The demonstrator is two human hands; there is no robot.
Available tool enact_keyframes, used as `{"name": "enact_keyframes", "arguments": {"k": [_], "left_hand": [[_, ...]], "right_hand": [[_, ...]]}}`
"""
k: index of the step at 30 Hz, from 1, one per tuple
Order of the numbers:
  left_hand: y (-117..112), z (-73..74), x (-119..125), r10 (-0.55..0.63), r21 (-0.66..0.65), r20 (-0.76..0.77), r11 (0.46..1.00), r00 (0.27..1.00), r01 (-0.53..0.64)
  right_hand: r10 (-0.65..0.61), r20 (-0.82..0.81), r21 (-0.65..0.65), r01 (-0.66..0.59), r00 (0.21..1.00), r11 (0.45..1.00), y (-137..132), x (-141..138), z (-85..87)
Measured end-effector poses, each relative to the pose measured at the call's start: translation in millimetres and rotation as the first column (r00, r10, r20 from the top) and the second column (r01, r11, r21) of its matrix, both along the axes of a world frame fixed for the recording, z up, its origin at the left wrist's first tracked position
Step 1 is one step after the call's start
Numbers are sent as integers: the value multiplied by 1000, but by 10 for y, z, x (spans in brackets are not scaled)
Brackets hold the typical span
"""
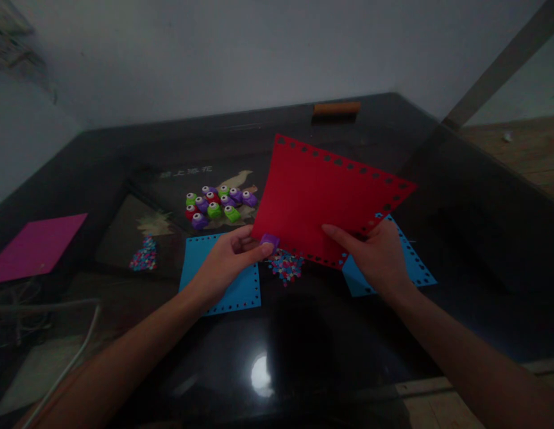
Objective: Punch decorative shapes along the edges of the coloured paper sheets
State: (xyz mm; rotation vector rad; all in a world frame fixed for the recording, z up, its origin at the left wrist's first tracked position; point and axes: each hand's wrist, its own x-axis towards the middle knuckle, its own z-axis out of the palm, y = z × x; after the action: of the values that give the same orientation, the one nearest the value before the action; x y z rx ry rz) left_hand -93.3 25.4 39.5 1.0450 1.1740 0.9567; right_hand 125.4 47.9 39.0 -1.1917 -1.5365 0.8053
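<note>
A red paper sheet with punched holes along its edges is held tilted above the dark table. My right hand grips its lower right edge, thumb on top. My left hand is closed on a small purple hole punch that sits at the sheet's lower left corner. Below that corner lies a small heap of coloured paper bits. Two blue sheets with punched edges lie flat, one under my left hand, one under my right.
Several small purple, green and red punches are clustered behind the left blue sheet. Another heap of paper bits lies to the left. A pink sheet rests at the far left. A brown cylinder lies at the table's back edge.
</note>
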Motion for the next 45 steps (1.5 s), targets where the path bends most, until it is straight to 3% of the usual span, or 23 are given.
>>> {"name": "enact_keyframes", "arguments": {"k": [45], "left_hand": [[-23,4,-16,-21,64,-17,998,1000,22]], "right_hand": [[-23,15,4,23,1000,1000,-29,-9,40]]}}
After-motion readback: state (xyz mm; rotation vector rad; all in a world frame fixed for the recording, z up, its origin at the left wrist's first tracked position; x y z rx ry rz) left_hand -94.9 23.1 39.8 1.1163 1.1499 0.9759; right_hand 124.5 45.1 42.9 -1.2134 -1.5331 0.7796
